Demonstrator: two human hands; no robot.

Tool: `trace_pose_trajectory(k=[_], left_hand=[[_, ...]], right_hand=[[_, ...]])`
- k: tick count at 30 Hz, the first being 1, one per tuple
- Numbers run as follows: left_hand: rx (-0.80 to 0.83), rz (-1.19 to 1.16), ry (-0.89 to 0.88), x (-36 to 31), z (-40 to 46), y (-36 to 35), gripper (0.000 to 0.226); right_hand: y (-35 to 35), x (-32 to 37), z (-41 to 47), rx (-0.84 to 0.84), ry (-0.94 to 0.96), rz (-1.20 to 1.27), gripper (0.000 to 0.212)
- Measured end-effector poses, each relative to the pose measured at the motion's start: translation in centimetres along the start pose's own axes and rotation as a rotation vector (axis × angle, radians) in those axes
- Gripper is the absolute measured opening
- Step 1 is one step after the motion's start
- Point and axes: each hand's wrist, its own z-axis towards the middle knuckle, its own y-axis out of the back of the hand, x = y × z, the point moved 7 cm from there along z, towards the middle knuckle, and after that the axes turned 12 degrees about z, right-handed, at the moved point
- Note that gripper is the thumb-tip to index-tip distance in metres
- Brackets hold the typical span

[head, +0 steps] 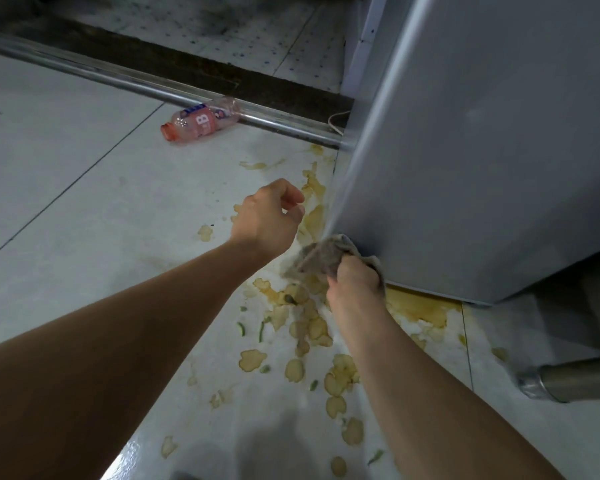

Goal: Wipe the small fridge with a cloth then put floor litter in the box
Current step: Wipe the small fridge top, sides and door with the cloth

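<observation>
White tiled floor (66, 161), smeared with yellowish dried stains and scattered chip-like scraps and green bits; a metal door track (153, 86) runs across the far side. Small grey fridge (482, 150) stands at right, its lower front corner over the worst of the spill. Pink-capped plastic bottle (201, 123) lies on its side against the track, well apart from the hands. No box in view.

Risks, as judged: the cloth (326, 259) sits low at the fridge's bottom edge — it could drag through the floor mess and smear grime back onto the panel. Wet-looking tiles could slip underfoot.

Right hand (355, 289) clenched round the bunched grey cloth, pressing it to the fridge corner, wrist bent down. Left hand (267, 220) holds nothing — fingers loosely curled, hovering above the floor just beside the fridge edge, forearm outstretched.
</observation>
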Motion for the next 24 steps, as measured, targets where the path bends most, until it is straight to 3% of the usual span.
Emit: trace_pose_trajectory(k=[3, 4, 9, 12, 16, 18, 20, 24], left_hand=[[-0.013, 0.002, -0.022, -0.9, 0.2, 0.3, 0.017], [-0.018, 0.009, -0.032, -1.3, 0.3, 0.3, 0.019], [0.007, 0.038, -0.076, -3.3, 0.3, -1.1, 0.044], [-0.012, 0.042, -0.101, -4.9, 0.1, -2.5, 0.055], [-0.092, 0.017, -0.103, -6.9, 0.4, -3.4, 0.043], [-0.115, 0.03, -0.055, -6.9, 0.7, -3.3, 0.035], [-0.108, 0.07, -0.029, -6.7, 0.9, -3.3, 0.032], [-0.098, 0.106, -0.01, -6.6, 0.8, -3.0, 0.032]], right_hand=[[-1.3, -1.7, 0.5, -0.042, -0.03, -0.015, 0.041], [-1.9, -2.1, 0.7, -0.03, -0.05, -0.118, 0.041], [-2.1, -1.7, 0.5, 0.032, -0.244, -0.084, 0.037], [-1.5, -0.7, 2.4, 0.05, -0.247, -0.155, 0.038], [1.1, 1.9, 5.5, -0.014, -0.156, -0.342, 0.033], [2.0, 3.7, 6.7, 0.101, -0.109, -0.447, 0.019], [2.8, 4.7, 8.0, 0.169, -0.172, -0.468, 0.022], [5.6, 9.4, 9.6, -0.026, -0.043, -0.399, 0.017]])
